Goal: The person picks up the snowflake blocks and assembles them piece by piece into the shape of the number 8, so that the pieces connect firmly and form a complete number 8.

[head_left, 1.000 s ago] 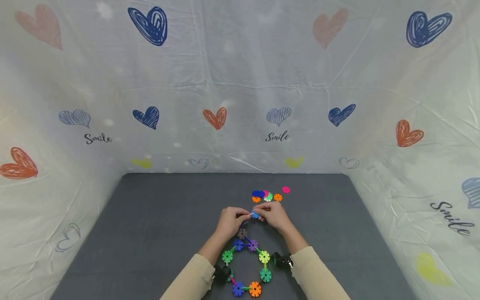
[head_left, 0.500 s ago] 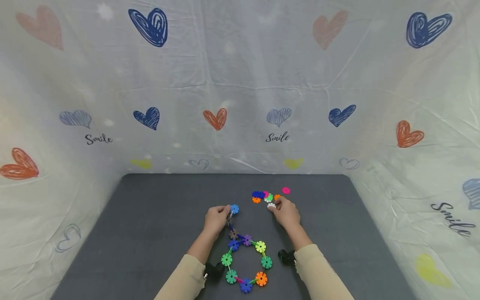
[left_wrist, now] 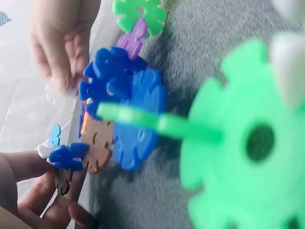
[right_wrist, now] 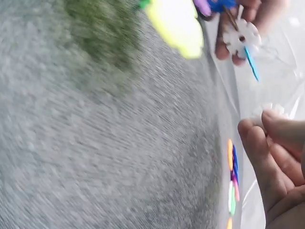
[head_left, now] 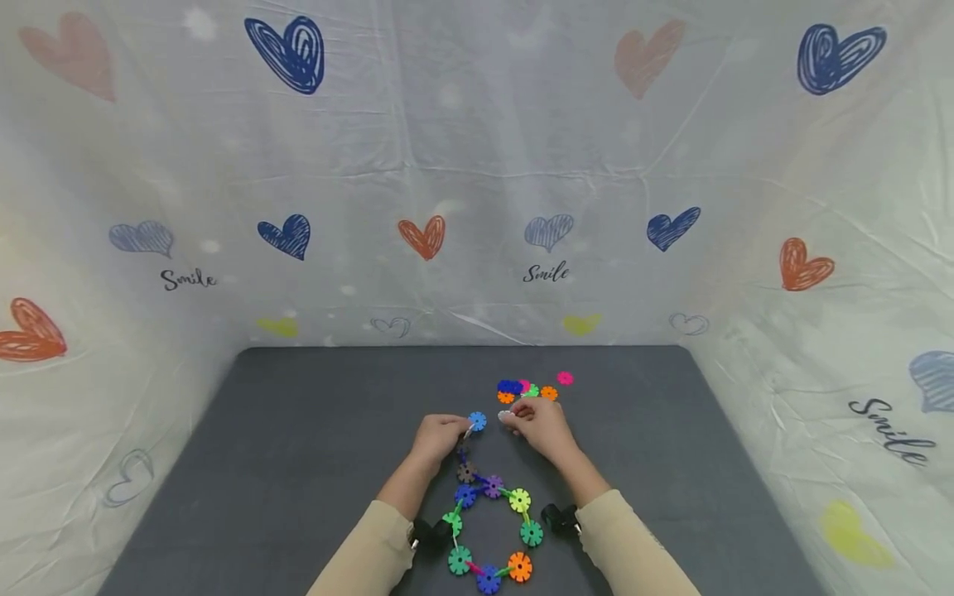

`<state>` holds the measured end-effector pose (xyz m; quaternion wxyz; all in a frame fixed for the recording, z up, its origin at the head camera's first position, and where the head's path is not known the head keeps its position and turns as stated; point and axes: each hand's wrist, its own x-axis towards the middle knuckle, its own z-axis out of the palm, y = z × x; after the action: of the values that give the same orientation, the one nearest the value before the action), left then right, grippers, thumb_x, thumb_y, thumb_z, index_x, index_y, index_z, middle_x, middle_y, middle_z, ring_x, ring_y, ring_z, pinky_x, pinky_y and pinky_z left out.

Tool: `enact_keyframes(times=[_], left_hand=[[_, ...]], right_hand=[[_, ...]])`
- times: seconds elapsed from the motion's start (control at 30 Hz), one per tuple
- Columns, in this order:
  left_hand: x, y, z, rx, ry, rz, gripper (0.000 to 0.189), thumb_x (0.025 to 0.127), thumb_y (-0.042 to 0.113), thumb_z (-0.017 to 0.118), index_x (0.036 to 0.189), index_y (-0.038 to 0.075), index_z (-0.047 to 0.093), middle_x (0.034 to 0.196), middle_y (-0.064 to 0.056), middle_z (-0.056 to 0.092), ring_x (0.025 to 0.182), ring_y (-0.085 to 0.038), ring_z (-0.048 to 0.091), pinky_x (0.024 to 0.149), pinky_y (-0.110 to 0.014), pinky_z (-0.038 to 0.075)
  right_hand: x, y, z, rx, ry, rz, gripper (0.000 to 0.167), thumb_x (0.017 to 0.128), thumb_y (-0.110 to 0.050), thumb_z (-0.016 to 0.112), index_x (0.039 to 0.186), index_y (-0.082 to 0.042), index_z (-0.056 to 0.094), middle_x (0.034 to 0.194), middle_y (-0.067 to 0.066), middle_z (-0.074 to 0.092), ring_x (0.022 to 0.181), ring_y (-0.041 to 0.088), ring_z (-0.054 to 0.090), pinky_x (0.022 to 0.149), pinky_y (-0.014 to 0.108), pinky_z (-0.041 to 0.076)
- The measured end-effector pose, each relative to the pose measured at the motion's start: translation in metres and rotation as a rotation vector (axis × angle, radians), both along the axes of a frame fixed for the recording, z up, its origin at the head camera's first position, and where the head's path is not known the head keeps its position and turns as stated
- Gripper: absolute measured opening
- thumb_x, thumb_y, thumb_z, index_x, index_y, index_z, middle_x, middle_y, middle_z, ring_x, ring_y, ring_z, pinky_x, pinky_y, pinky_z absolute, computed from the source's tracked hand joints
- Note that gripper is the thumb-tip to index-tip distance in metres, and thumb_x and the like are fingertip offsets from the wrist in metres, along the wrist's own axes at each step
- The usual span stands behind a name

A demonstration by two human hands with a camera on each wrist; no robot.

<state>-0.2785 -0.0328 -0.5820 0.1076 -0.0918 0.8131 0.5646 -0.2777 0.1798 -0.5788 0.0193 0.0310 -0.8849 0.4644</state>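
Note:
My left hand grips the far end of a chain of slotted, flower-shaped interlocking discs. At that end a light blue disc sticks out past the fingertips, joined to a white disc. My right hand pinches a loose white interlocking disc between thumb and forefinger, a short gap right of the light blue one. From the left hand the chain runs down through a brown disc into a closed ring of discs, with a purple disc and a yellow disc among them.
Loose discs lie beyond the right hand: dark blue ones, an orange disc and a pink disc. The ring's orange disc lies between the forearms on the dark grey table. A heart-printed cloth hangs behind.
My right hand let go of the light blue disc, took a white disc near the loose pieces and brought it left toward the chain's end. The left hand shifted left, then slightly back right.

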Motion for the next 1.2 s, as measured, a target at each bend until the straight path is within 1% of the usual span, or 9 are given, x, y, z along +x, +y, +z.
enact_keyframes(times=[0.13, 0.27, 0.37, 0.57, 0.8, 0.87, 0.97, 1.07, 1.2], left_hand=[[-0.001, 0.004, 0.001, 0.030, -0.014, 0.015, 0.023, 0.090, 0.023, 0.072, 0.101, 0.003, 0.080, 0.105, -0.013, 0.074, 0.090, -0.022, 0.067, 0.082, -0.042, 0.056], [0.000, 0.005, 0.002, 0.039, -0.027, 0.009, 0.026, 0.091, 0.026, 0.073, 0.102, 0.004, 0.080, 0.107, -0.013, 0.074, 0.090, -0.022, 0.068, 0.082, -0.041, 0.056], [0.001, 0.005, 0.003, 0.017, -0.029, 0.003, 0.025, 0.092, 0.027, 0.073, 0.101, 0.005, 0.081, 0.108, -0.013, 0.074, 0.091, -0.022, 0.067, 0.081, -0.041, 0.055], [0.004, 0.005, 0.003, -0.025, -0.021, -0.002, 0.023, 0.094, 0.024, 0.071, 0.100, 0.004, 0.080, 0.108, -0.015, 0.073, 0.091, -0.025, 0.067, 0.078, -0.042, 0.056], [0.002, 0.006, 0.001, -0.029, -0.025, 0.007, 0.024, 0.092, 0.025, 0.073, 0.102, 0.005, 0.080, 0.112, -0.016, 0.073, 0.100, -0.029, 0.067, 0.085, -0.044, 0.056], [0.001, 0.006, 0.000, -0.029, -0.025, 0.013, 0.023, 0.091, 0.025, 0.073, 0.101, 0.006, 0.081, 0.112, -0.015, 0.074, 0.101, -0.028, 0.067, 0.085, -0.044, 0.056], [0.001, 0.006, 0.000, -0.029, -0.026, 0.014, 0.022, 0.091, 0.025, 0.074, 0.100, 0.006, 0.081, 0.110, -0.014, 0.074, 0.098, -0.027, 0.068, 0.083, -0.043, 0.056], [0.002, 0.006, 0.000, -0.030, -0.032, 0.009, 0.021, 0.091, 0.023, 0.073, 0.099, 0.006, 0.081, 0.110, -0.015, 0.074, 0.097, -0.027, 0.068, 0.082, -0.043, 0.057], [0.005, 0.004, 0.000, -0.047, -0.024, -0.012, 0.020, 0.092, 0.020, 0.072, 0.100, 0.004, 0.081, 0.110, -0.016, 0.074, 0.098, -0.029, 0.068, 0.081, -0.043, 0.057]], right_hand=[[0.002, -0.011, -0.001, 0.073, 0.074, 0.026, 0.011, 0.088, -0.026, 0.080, 0.085, -0.016, 0.076, 0.075, -0.004, 0.072, 0.063, 0.006, 0.064, 0.057, 0.026, 0.052], [0.003, -0.017, -0.002, 0.092, 0.092, 0.039, 0.009, 0.090, -0.023, 0.078, 0.086, -0.015, 0.077, 0.078, -0.003, 0.074, 0.065, 0.005, 0.064, 0.058, 0.025, 0.052], [0.003, -0.019, -0.003, 0.123, 0.109, 0.059, 0.008, 0.090, -0.022, 0.078, 0.085, -0.015, 0.078, 0.078, -0.004, 0.073, 0.064, 0.004, 0.063, 0.058, 0.024, 0.051], [0.003, -0.019, -0.004, 0.173, 0.104, 0.100, 0.009, 0.090, -0.024, 0.077, 0.083, -0.019, 0.077, 0.075, -0.008, 0.071, 0.062, 0.002, 0.060, 0.057, 0.022, 0.050], [0.005, -0.020, -0.004, 0.173, 0.081, 0.117, 0.010, 0.092, -0.023, 0.075, 0.086, -0.016, 0.077, 0.074, -0.007, 0.071, 0.063, 0.002, 0.062, 0.058, 0.023, 0.052], [0.005, -0.021, -0.003, 0.200, 0.092, 0.127, 0.010, 0.092, -0.023, 0.075, 0.086, -0.016, 0.077, 0.074, -0.007, 0.071, 0.063, 0.002, 0.062, 0.058, 0.022, 0.052], [0.006, -0.024, -0.002, 0.285, 0.155, 0.140, 0.009, 0.091, -0.023, 0.077, 0.086, -0.016, 0.078, 0.076, -0.006, 0.072, 0.065, 0.003, 0.062, 0.060, 0.023, 0.052], [0.008, -0.028, -0.001, 0.382, 0.258, 0.171, 0.007, 0.089, -0.020, 0.078, 0.086, -0.014, 0.079, 0.078, -0.003, 0.074, 0.067, 0.007, 0.064, 0.063, 0.025, 0.053], [0.010, -0.032, -0.003, 0.442, 0.335, 0.196, 0.007, 0.089, -0.018, 0.078, 0.085, -0.012, 0.080, 0.079, -0.001, 0.075, 0.068, 0.011, 0.067, 0.064, 0.026, 0.055]])
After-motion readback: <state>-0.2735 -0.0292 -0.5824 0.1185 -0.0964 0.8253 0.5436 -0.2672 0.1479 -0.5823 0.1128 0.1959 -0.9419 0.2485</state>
